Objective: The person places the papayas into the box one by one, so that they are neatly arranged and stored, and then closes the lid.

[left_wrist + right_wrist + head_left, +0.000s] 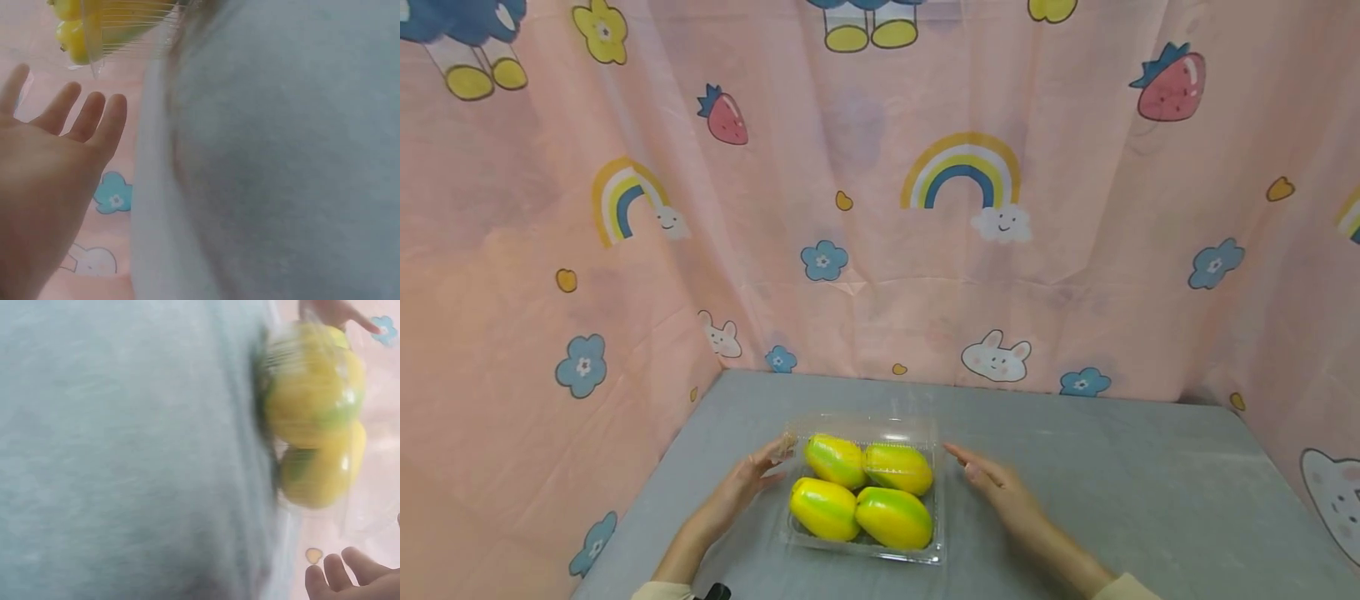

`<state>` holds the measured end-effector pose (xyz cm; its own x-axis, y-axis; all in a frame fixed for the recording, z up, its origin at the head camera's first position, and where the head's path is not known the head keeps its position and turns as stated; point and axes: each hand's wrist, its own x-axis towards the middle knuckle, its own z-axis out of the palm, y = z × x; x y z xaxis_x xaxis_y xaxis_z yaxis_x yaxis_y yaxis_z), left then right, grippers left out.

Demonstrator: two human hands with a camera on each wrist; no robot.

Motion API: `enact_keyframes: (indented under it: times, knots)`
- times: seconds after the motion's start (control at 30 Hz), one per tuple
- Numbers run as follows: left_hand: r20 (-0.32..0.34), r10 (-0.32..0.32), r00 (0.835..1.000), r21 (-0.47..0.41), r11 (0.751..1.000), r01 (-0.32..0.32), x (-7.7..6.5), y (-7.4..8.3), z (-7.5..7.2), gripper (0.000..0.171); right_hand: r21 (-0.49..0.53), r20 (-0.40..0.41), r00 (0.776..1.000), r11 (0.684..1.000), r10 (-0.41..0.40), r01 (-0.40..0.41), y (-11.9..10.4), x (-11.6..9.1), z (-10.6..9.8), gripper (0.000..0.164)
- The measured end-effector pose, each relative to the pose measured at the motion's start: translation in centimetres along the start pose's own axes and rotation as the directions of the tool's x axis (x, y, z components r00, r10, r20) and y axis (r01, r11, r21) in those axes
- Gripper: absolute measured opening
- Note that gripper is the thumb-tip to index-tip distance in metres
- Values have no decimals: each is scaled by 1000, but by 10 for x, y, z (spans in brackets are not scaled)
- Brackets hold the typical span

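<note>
In the head view, a clear plastic clamshell box (865, 550) sits on the table with several yellow-green mangoes (895, 517) in two rows. Its see-through lid (895, 429) stands up along the back edge. My left hand (737, 492) is beside the box's left side, fingers extended, fingertips right at the lid's corner. On the other side my right hand (1007, 496) holds nothing, its fingertips close to the back right corner. The left wrist view shows the left hand (56, 144) with spread fingers below the box. Straight fingers of the right hand (350, 578) appear in the right wrist view.
A grey cloth covers the table (1112, 483). Behind and at both sides hangs a pink curtain (880, 317) printed with rainbows, flowers and rabbits. Part of a black object (718, 592) shows by the left sleeve (662, 592).
</note>
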<state>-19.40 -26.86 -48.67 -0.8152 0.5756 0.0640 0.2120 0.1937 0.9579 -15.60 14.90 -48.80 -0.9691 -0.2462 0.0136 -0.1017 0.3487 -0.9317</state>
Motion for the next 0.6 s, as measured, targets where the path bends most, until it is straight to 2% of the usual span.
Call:
enact_keyframes:
  times: [0.17,0.33,0.5,0.6]
  knots:
    - [17,-123,992,40,992,122,-7,-2,5,68,-35,27,1000,999,7,-6,8,-5,7,44]
    - [47,-147,988,98,985,142,-10,-14,5,63,-13,79,996,999,38,-37,13,-13,15,54]
    - [97,-159,982,61,986,154,-9,-18,5,80,-39,85,993,996,77,-74,14,-17,23,73]
    - [91,-162,983,58,986,157,-9,-17,7,88,-67,80,990,992,116,-111,13,-18,27,85]
